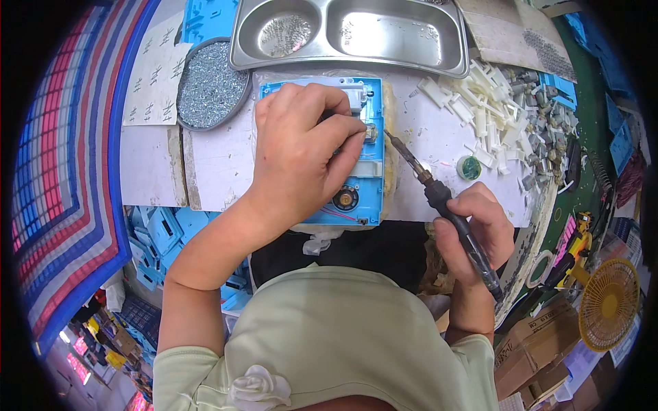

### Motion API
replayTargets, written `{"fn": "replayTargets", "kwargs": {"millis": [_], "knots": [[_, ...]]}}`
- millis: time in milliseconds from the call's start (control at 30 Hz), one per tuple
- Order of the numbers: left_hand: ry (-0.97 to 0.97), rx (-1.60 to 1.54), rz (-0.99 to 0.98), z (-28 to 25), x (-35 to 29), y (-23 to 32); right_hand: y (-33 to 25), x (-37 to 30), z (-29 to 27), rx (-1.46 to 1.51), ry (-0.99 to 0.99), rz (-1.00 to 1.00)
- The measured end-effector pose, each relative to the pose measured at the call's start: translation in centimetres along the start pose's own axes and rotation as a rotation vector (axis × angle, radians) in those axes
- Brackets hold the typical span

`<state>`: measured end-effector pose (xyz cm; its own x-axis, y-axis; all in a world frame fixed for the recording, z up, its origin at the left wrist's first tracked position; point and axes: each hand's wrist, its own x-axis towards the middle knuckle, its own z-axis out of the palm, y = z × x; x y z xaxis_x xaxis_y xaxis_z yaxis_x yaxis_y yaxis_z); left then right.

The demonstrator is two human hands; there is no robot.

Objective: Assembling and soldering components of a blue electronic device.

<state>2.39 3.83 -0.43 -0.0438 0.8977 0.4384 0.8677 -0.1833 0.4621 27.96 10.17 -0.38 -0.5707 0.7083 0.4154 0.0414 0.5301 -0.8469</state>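
In front of me lies a blue plastic housing (374, 192), open side up, with a round speaker-like part, thin wires and white and grey pieces inside. My left hand (301, 137) rests over it, covering much of its left side. Thumb and forefinger are pinched together beside a small metal part (371, 133) at the housing's right; what they hold is hidden. My right hand (476, 229) grips a soldering iron (449, 202) with a black handle. Its thin tip points up and left, just right of the housing, apart from the metal part.
A steel compartment tray (332, 58) stands at the back, beside a round dish of small screws (214, 85). White plastic pieces (490, 109) and small metal parts (541, 130) are heaped at the right. A small round green container (469, 168) sits near the iron. Blue housings (164, 233) are piled lower left.
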Motion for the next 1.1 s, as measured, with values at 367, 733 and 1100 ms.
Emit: {"fn": "replayTargets", "kwargs": {"millis": [367,733,1100], "knots": [[-0.097,0.141,0.030,-0.5,1.4,0.6,0.5,0.7,0.5,-0.022,-0.012,-0.035],[-0.168,0.213,0.062,-0.4,1.9,0.8,0.5,0.9,0.8,-0.016,-0.014,-0.052],[-0.210,0.228,0.083,-0.6,2.2,1.0,0.5,1.2,1.0,-0.051,-0.034,-0.096]]}}
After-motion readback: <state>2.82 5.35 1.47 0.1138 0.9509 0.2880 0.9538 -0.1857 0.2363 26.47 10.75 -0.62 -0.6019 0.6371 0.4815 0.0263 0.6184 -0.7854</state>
